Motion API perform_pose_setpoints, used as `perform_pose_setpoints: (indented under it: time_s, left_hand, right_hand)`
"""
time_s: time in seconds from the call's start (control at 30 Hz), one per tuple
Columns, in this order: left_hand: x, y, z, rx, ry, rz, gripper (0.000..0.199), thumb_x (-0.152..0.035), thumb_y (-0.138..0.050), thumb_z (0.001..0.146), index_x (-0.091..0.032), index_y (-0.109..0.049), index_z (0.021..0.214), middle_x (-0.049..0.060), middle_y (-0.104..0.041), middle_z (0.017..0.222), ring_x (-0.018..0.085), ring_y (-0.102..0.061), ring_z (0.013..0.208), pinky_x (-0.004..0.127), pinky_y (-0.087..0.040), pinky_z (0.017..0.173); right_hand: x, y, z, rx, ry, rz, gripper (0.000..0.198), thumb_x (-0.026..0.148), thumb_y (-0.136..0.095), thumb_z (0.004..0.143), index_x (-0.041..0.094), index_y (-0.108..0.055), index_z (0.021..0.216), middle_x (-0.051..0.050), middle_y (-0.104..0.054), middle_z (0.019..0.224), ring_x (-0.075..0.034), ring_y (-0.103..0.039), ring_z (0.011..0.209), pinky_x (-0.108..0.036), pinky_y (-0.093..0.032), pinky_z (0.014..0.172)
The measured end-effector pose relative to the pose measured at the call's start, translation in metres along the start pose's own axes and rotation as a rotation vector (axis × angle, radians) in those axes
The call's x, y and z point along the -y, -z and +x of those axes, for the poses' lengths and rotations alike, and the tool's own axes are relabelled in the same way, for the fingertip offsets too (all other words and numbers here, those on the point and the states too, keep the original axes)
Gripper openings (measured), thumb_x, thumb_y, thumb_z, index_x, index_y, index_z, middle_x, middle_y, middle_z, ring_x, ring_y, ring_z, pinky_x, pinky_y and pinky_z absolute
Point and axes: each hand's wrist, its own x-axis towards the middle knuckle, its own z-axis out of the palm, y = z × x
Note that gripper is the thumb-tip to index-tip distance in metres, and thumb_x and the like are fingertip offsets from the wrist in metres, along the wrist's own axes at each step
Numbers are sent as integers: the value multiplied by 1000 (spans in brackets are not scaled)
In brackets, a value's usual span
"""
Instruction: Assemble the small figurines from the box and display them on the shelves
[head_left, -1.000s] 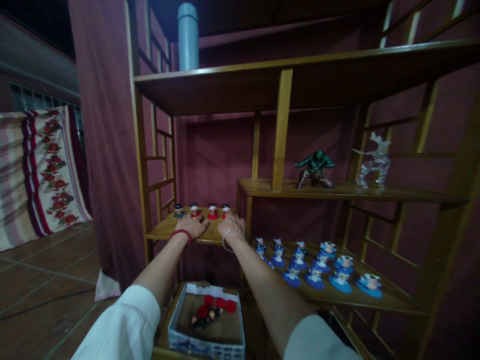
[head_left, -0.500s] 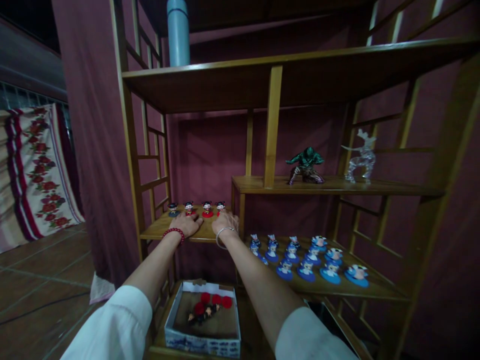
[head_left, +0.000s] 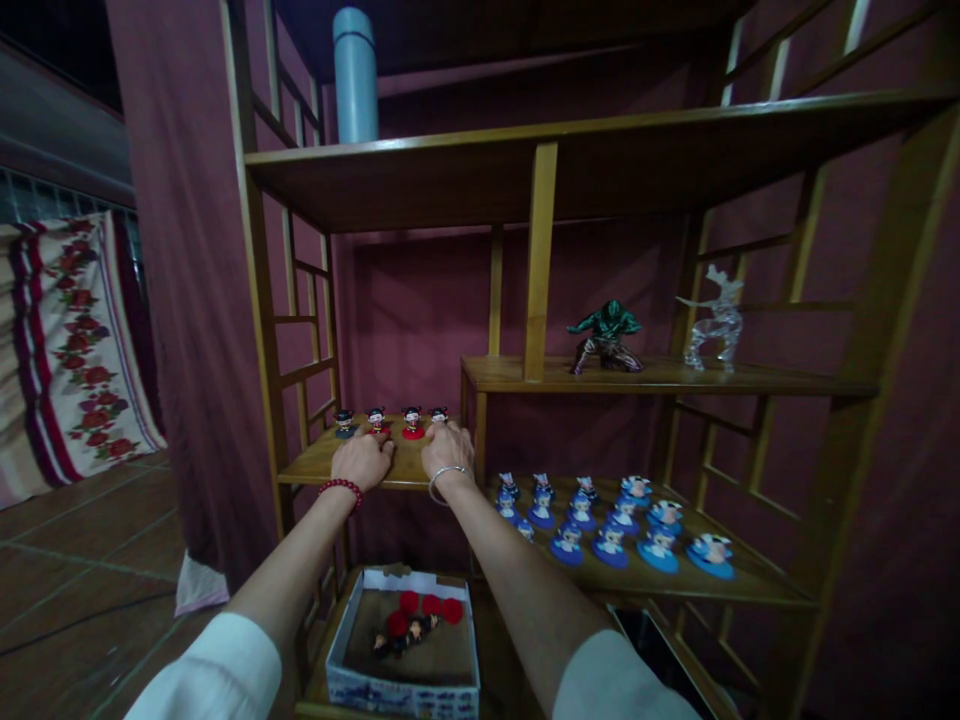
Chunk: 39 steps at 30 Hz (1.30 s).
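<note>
Four small figurines point(head_left: 412, 422) are standing in a row on the shelf point(head_left: 406, 470); the left hand point(head_left: 363, 460) is meeting the second from left, the right hand point(head_left: 448, 450) is partly hiding the rightmost. Whether either is gripping, I cannot tell.

Around and beyond the left hand point(head_left: 362, 460) and the right hand point(head_left: 448, 450) stands a wooden shelf point(head_left: 538, 262); its maroon backing point(head_left: 420, 310) is wall or cloth, I cannot tell. Left of the hands hangs a maroon curtain point(head_left: 196, 330). Farther left, a flowered cloth point(head_left: 94, 375) hangs near the brown tiled floor point(head_left: 52, 565). The light is dim everywhere.
</note>
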Motion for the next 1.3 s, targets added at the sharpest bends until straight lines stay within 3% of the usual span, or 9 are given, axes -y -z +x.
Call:
perform_pose_setpoints:
  time_s: [0.07,0.13,0.27,0.33,0.73,1.3]
  left_hand:
    - [0,2,-8,-99,3,-14,38,-40,-31,82,-28,-58,105,5,-53,117,21,-52,101,30,-40,81]
    - [1,3,-12,-121,-55,-37,34,-34,-34,81,-26,-59,103,4,-56,113,20,-51,102,29,-40,83]
    - [0,3,-3,-11,-165,-91,37,-21,-39,76,-20,-52,111,7,-59,107,18,-53,99,27,-39,84]
    - [-3,0,5,34,-193,-101,35,-16,-39,73,-19,-53,105,8,-60,103,18,-53,97,26,-39,83]
    - [-17,-11,21,70,-151,-16,24,-17,-34,75,-18,-51,92,11,-53,99,21,-54,92,32,-43,75]
    - [-12,-9,20,57,-143,-155,29,-9,-36,68,-20,-55,88,7,-59,95,18,-52,96,27,-39,81]
  right_hand:
    - [0,0,0,51,47,-12,32,9,-41,74,22,-60,95,-6,-59,103,-18,-52,96,-25,-36,82]
    - [0,0,1,95,77,-41,34,10,-42,73,24,-59,99,-5,-61,102,-18,-53,96,-25,-38,79]
    - [2,0,2,142,87,-83,34,12,-43,72,20,-57,102,-7,-65,95,-20,-56,95,-28,-40,77]
    - [3,-2,4,154,86,-90,32,13,-43,72,18,-57,101,-9,-65,95,-21,-56,95,-29,-41,76]
    - [6,-8,14,233,153,-157,29,18,-40,75,14,-57,98,-13,-65,93,-22,-59,93,-30,-42,75]
    - [1,-9,13,229,140,-101,25,19,-44,71,23,-60,90,-5,-66,92,-19,-59,91,-28,-41,74]
